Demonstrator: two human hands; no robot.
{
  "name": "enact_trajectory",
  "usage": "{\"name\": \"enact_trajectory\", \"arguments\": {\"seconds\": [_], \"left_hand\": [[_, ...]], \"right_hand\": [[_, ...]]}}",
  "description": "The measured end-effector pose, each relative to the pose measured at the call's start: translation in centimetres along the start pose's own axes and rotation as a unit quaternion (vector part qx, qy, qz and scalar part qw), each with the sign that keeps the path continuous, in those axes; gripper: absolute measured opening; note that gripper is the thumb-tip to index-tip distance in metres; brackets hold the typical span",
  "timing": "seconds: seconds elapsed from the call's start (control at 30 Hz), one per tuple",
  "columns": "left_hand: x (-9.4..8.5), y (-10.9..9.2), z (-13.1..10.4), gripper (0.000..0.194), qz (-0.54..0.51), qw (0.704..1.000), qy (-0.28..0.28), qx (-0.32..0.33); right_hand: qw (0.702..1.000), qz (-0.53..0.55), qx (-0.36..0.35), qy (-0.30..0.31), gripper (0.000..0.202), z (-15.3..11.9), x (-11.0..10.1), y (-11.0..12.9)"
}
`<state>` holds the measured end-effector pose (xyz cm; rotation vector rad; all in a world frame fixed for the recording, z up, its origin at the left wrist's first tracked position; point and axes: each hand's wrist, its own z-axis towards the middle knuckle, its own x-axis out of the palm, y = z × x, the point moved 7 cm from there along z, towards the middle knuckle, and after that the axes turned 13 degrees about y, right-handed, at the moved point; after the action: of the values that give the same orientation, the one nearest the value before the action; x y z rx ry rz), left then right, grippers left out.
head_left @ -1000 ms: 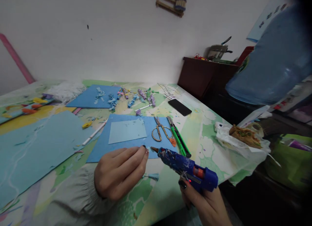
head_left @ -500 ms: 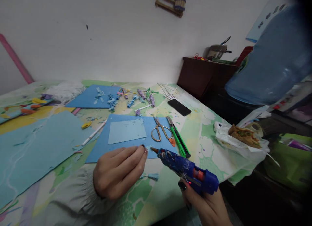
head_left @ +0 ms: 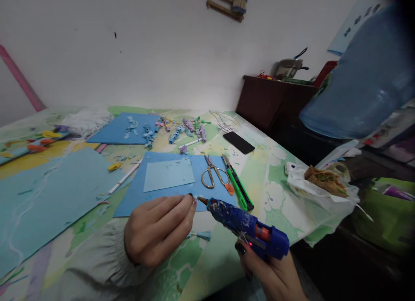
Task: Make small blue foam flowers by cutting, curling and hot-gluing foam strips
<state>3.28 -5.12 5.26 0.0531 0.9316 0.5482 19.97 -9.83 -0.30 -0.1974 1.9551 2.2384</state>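
My right hand (head_left: pixel 264 266) is wrapped round a blue hot glue gun (head_left: pixel 246 225) with a small red light lit on its side. The gun's nozzle points left and sits right by the fingertips of my left hand (head_left: pixel 162 227). Those fingers are pinched together; whatever they hold is too small to make out. Below them on the table lies a light-blue paper tassel (head_left: pixel 202 235), partly hidden by the hand. Behind, a pale blue paper rectangle (head_left: pixel 168 174) and gold-handled scissors (head_left: pixel 212 173) rest on a blue sheet (head_left: pixel 132 193). A green utility knife (head_left: pixel 239 186) lies just right of the scissors.
Further back are a black phone (head_left: pixel 239 142), several curled paper pieces (head_left: pixel 177 133) and a white pen (head_left: pixel 125 177). Large light-blue paper (head_left: pixel 65 197) covers the left side. A wrapped sandwich (head_left: pixel 324 182) stands at the right edge, near a big water bottle (head_left: pixel 359 84).
The glue gun has shifted slightly left, bringing its nozzle closer to my left fingertips. My left hand has stayed nearly still.
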Motion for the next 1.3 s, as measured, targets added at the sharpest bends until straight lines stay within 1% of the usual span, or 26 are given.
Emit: {"name": "enact_trajectory", "arguments": {"seconds": [0.13,0.23,0.3,0.47,0.6,0.7,0.9,1.0,1.13,1.3], "left_hand": [[-0.09,-0.05,-0.02,0.027,-0.001,1.0,-0.01,0.006],[-0.15,-0.07,-0.04,0.028,0.006,1.0,-0.013,0.006],[-0.12,-0.02,-0.04,0.028,0.01,1.0,-0.008,-0.004],[0.01,0.1,-0.12,0.028,0.004,1.0,0.015,-0.022],[0.21,0.18,-0.33,0.028,-0.002,0.999,0.035,-0.019],[0.24,0.15,-0.43,0.027,-0.004,0.999,0.039,-0.01],[0.02,0.16,-0.25,0.027,0.002,0.999,0.029,-0.018],[-0.11,0.06,-0.22,0.027,0.008,1.0,0.019,-0.014],[0.07,0.25,-0.24,0.029,0.001,0.999,0.027,-0.024],[-0.14,0.11,-0.26,0.027,0.007,1.0,0.008,-0.01]], "right_hand": [[1.0,-0.011,0.0,0.005,0.03,-0.09,-0.02,0.06],[1.0,-0.02,0.014,0.002,0.033,-0.21,-0.13,-0.13],[0.999,-0.026,0.019,0.0,0.034,-0.27,-0.18,-0.16],[1.0,-0.023,0.006,0.005,0.031,-0.15,-0.01,0.3],[1.0,-0.021,0.009,-0.003,0.031,0.0,0.02,0.37],[1.0,-0.015,0.005,-0.003,0.031,0.08,0.03,0.34],[1.0,-0.028,-0.006,-0.009,0.029,-0.05,-0.27,0.44],[0.999,-0.032,0.008,-0.011,0.028,-0.2,-0.37,0.22],[0.999,-0.032,0.01,-0.006,0.027,-0.38,-0.36,-0.04],[0.999,-0.029,0.013,0.0,0.027,-0.52,-0.47,-0.39]]}}
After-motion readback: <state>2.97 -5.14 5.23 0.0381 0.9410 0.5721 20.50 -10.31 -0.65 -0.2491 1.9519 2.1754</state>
